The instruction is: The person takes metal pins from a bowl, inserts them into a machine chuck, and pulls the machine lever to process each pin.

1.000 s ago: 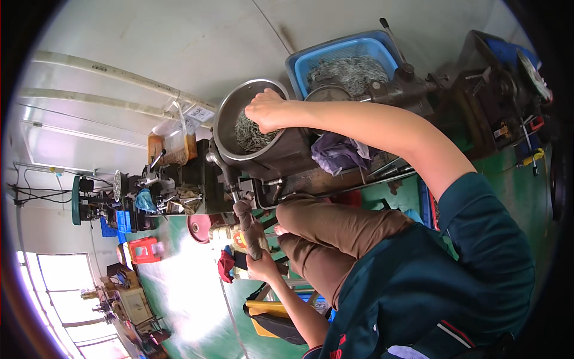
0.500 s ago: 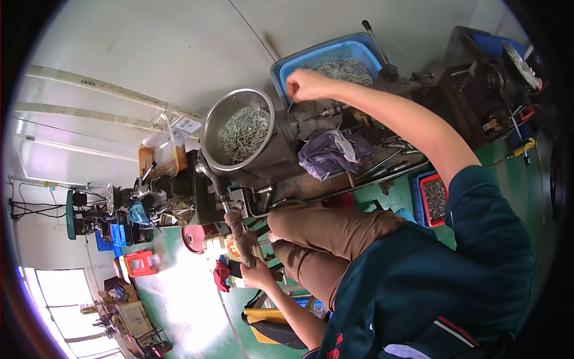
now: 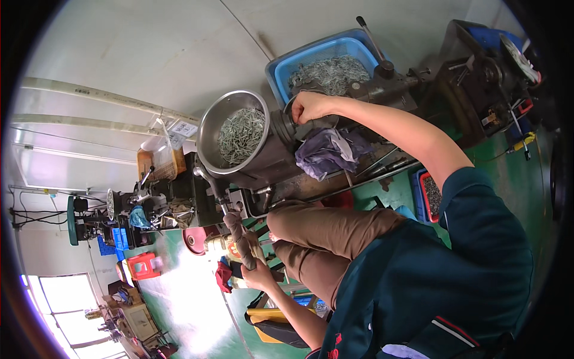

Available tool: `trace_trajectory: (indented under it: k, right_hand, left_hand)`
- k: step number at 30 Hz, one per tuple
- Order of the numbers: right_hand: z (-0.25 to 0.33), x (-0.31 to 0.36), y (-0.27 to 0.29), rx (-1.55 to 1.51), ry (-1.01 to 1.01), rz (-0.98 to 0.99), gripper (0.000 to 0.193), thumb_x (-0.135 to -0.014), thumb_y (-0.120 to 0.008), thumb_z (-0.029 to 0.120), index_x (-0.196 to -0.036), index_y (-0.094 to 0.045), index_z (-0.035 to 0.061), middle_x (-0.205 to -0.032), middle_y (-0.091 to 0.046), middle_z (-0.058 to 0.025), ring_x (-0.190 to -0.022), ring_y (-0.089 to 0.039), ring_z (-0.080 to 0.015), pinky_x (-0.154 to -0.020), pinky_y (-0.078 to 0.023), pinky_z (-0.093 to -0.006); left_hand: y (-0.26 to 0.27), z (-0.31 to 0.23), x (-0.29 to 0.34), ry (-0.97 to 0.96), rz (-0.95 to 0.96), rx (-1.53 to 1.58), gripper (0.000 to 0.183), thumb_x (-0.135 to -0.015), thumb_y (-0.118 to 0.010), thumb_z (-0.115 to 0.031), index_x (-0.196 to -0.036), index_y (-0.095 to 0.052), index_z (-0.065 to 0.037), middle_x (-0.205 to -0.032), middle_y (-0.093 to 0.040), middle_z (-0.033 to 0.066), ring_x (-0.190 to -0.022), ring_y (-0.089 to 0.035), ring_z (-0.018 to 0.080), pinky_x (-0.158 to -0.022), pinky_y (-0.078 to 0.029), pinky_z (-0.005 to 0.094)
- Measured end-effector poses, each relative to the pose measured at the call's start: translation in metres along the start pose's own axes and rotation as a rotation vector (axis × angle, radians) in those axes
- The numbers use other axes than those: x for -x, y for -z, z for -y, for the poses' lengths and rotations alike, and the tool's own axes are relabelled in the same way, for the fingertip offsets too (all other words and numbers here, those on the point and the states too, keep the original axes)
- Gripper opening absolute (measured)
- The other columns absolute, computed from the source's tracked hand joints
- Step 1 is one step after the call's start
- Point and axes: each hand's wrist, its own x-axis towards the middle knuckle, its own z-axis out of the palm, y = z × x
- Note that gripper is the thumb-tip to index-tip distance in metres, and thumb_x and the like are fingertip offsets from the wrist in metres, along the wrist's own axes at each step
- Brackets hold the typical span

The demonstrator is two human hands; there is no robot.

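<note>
My left hand (image 3: 257, 276) is wrapped round a lever handle (image 3: 238, 239) bound in grey-brown cloth; its metal shaft runs up to the machine. My right hand (image 3: 312, 107) is closed in a pinch at the spindle end of a bench lathe (image 3: 287, 127). Whatever its fingertips hold is too small to make out. Left of that hand, a round steel bowl (image 3: 206, 140) full of thin metal pins (image 3: 242, 134) rests on the machine. Just beyond the hand stands a blue plastic basket (image 3: 278, 75) with many similar small metal pieces (image 3: 332, 73).
A crumpled purple-grey rag (image 3: 329, 152) lies on the bench below my right hand, near several metal rods. A black-knobbed lever (image 3: 372, 39) rises beside the basket. Another machine (image 3: 478, 84) stands far right. On the floor is a red bin (image 3: 429, 194) of small parts.
My right hand has come down from in front of the blue basket to the lathe's spindle. My left hand stays on the lever handle.
</note>
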Motion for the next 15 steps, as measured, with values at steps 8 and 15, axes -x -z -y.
trace_trajectory:
  k: [8, 15]
  right_hand:
    - [0.005, 0.0, -0.003, 0.042, -0.015, -0.011, 0.019, -0.054, -0.062, 0.009, -0.073, -0.064, 0.0044, -0.069, -0.061, -0.0075, -0.065, -0.057, -0.0175, -0.06, -0.044, -0.0284]
    - [0.001, 0.002, 0.001, 0.009, -0.034, -0.052, 0.018, -0.057, -0.062, 0.009, -0.074, -0.064, 0.004, -0.07, -0.061, -0.0087, -0.067, -0.057, -0.0184, -0.061, -0.043, -0.0286]
  left_hand:
    - [0.003, 0.002, -0.001, -0.007, 0.006, -0.02, 0.026, -0.058, -0.057, -0.023, -0.063, -0.051, 0.001, -0.057, -0.052, 0.0211, -0.055, -0.051, 0.0397, -0.051, -0.038, 0.0469]
    - [-0.004, 0.002, -0.003, 0.013, 0.045, -0.004, 0.026, -0.059, -0.057, -0.024, -0.064, -0.053, 0.001, -0.058, -0.052, 0.0218, -0.056, -0.051, 0.04, -0.051, -0.038, 0.0469]
